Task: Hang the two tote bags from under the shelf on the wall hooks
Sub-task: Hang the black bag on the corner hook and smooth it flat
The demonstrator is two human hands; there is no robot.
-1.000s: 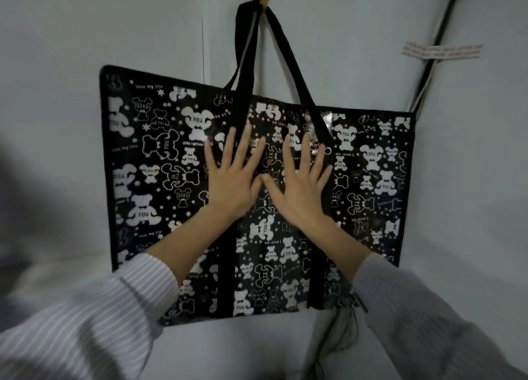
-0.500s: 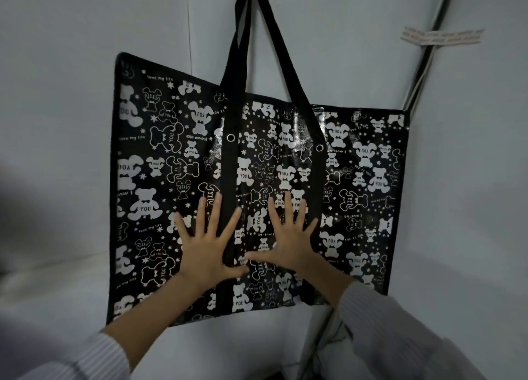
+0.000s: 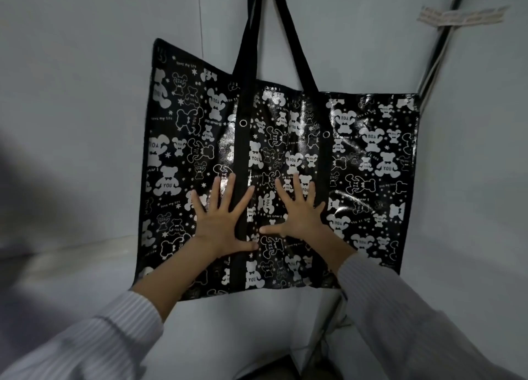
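A black tote bag [image 3: 371, 157] printed with white bears hangs flat against the white wall. Its two black straps [image 3: 294, 40] run up out of the top of the frame, so the hook is out of view. My left hand [image 3: 221, 222] lies flat on the lower middle of the bag with fingers spread. My right hand [image 3: 300, 217] lies beside it, also flat and spread, thumb pointing toward the left hand. Neither hand grips anything. Only one bag is in view.
The bag hangs near a wall corner at the right, where dark cables [image 3: 437, 54] run down under a strip of tape [image 3: 463, 15]. More cables [image 3: 328, 331] hang below the bag. A pale ledge [image 3: 65, 262] crosses the wall at the left.
Both open hands have slid down the bag's face from near its top to its lower middle. The view has dropped, so the orange hook has left the frame.
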